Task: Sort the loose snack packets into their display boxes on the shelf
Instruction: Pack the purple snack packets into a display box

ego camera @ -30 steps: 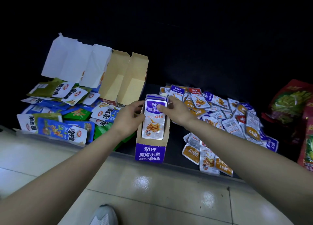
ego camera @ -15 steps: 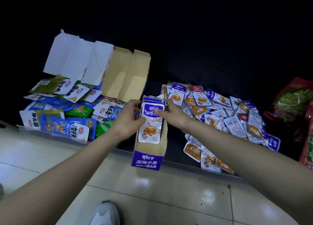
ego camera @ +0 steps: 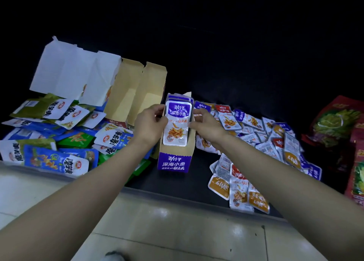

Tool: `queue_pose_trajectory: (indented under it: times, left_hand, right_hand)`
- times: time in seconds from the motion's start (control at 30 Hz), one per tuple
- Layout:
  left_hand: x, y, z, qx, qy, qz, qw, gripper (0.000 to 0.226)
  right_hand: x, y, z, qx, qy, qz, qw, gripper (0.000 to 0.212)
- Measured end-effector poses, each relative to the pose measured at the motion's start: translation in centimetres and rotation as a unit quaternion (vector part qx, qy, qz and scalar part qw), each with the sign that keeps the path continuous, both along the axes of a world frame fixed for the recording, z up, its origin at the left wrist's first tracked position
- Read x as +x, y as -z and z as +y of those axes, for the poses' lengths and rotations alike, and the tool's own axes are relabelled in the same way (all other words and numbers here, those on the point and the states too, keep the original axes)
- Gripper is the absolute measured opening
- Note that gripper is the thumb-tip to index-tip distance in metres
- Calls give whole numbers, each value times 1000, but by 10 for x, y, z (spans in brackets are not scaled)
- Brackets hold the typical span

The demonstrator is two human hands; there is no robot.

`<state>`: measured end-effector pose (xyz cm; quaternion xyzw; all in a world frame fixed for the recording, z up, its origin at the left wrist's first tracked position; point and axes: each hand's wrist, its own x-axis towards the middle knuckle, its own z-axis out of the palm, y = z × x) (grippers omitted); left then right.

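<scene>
Pinching purple-and-white foil packet stack (ego camera: 176,123), left hand (ego camera: 150,124) at nine, right hand (ego camera: 205,126) at three, seating its twelve-to-six length into purple cardboard box (ego camera: 173,163).

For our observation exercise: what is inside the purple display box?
Purple snack packets stand upright in the box. Only top edges show behind the front packet, which hides the rest and the floor.

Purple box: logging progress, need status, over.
Hands: left hand and right hand pinch purple packet stack, upright in purple box. Pile of loose packets at right. Nothing blocking.
</scene>
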<state>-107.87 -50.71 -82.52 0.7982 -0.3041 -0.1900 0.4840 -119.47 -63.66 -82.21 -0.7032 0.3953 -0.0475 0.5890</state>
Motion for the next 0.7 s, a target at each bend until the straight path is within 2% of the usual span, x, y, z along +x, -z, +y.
queue_pose_trajectory:
  times: [0.1, 0.47, 0.7]
  left_hand:
    - [7, 1, -13, -27, -8, -18, 999, 29]
    - [40, 7, -23, -91, -55, 53, 993, 28]
    - [35, 12, 8, -79, -80, 77, 991, 22]
  right_hand:
    - [7, 2, -3, -44, 18, -22, 999, 42]
    - [29, 8, -1, -110, 35, -118, 986, 32]
    - [22, 9, 8, -137, 5, -86, 987, 31]
